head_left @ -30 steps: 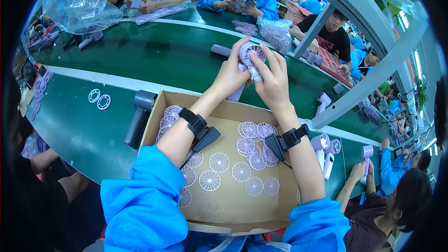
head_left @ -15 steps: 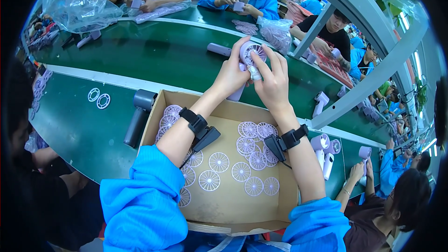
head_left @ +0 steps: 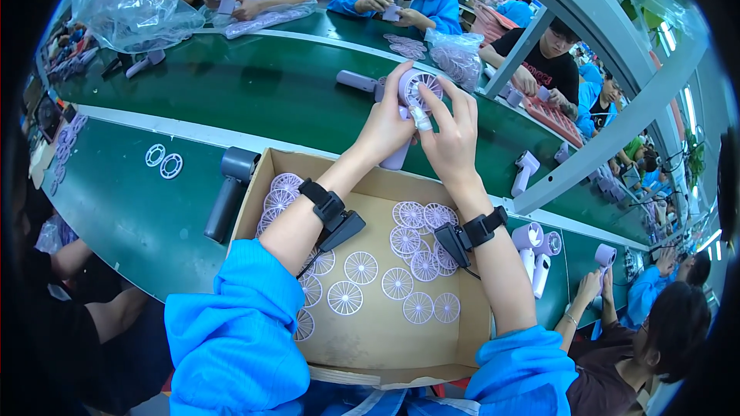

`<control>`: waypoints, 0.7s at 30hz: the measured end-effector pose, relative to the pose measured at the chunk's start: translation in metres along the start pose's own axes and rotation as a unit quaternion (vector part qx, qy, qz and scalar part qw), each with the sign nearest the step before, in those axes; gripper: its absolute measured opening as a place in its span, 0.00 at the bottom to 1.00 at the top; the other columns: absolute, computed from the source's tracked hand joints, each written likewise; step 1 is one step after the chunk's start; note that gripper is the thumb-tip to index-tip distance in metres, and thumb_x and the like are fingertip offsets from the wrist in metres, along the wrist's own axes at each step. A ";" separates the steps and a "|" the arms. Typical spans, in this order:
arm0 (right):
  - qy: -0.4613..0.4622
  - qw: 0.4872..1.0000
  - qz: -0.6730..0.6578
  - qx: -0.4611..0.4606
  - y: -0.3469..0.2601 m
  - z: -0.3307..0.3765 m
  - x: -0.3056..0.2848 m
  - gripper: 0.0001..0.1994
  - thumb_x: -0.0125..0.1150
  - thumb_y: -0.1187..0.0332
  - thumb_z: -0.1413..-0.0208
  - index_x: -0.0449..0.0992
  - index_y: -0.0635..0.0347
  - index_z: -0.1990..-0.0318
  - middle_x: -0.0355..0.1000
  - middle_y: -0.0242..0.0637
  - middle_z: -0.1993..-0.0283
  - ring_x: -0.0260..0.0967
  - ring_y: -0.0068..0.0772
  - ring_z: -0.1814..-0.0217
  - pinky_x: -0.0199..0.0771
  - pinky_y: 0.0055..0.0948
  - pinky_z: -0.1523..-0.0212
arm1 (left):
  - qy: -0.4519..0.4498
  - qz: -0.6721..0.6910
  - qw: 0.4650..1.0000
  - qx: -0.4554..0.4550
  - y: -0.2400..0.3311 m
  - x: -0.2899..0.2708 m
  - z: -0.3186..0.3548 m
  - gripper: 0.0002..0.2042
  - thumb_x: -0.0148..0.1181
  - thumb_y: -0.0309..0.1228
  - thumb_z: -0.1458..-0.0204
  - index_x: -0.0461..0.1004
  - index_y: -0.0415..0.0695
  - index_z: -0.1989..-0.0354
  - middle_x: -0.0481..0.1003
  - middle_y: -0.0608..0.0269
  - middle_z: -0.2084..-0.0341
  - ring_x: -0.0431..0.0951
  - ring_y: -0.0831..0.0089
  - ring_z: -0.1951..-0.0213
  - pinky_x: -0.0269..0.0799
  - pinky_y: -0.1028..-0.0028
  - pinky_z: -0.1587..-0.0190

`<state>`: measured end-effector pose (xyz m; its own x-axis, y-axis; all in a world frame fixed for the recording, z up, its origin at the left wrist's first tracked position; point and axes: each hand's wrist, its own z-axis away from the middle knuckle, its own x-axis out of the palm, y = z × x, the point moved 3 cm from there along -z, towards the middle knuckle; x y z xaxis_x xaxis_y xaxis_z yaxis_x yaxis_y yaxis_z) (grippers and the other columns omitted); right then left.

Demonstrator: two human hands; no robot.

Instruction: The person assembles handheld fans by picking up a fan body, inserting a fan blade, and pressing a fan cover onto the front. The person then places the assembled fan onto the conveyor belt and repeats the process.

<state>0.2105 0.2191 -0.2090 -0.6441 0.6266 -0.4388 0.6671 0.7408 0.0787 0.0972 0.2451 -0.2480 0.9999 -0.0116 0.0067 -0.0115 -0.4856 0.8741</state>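
Observation:
In my left hand [head_left: 385,125] is a lavender handheld fan [head_left: 412,83], its round head facing up and its handle hanging below my palm. My right hand [head_left: 453,137] presses its fingers onto the spoked round grille of that head. One right fingertip has a white wrap on it. Both hands hold the fan above the far rim of a cardboard box [head_left: 361,374]. Several loose lavender spoked grilles [head_left: 361,268] lie in the box under my forearms, some overlapping.
A dark grey handheld fan [head_left: 226,196] lies left of the box, beyond it two white rings [head_left: 170,166]. Past the box runs a green conveyor belt [head_left: 254,85] carrying lavender fans [head_left: 526,173]. A grey metal frame [head_left: 609,135] slants at right. Co-workers sit around.
The fans on the belt have shifted slightly left. My hands and the held fan have barely moved, with my right fingers still on the grille.

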 end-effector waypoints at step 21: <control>0.007 0.999 -0.014 0.040 0.003 0.001 -0.001 0.21 0.66 0.77 0.62 0.77 0.57 0.55 0.67 0.45 0.50 0.64 0.47 0.51 0.69 0.38 0.52 | 0.031 -0.059 0.996 0.067 -0.007 0.007 0.001 0.42 0.58 0.24 0.53 0.36 0.53 0.34 0.76 0.42 0.65 0.80 0.48 0.68 0.76 0.60 0.69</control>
<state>0.2128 0.2205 -0.2092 -0.6676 0.6094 -0.4277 0.6759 0.7369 -0.0051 0.1045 0.2479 -0.2542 0.9928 0.1046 -0.0592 0.1100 -0.5920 0.7984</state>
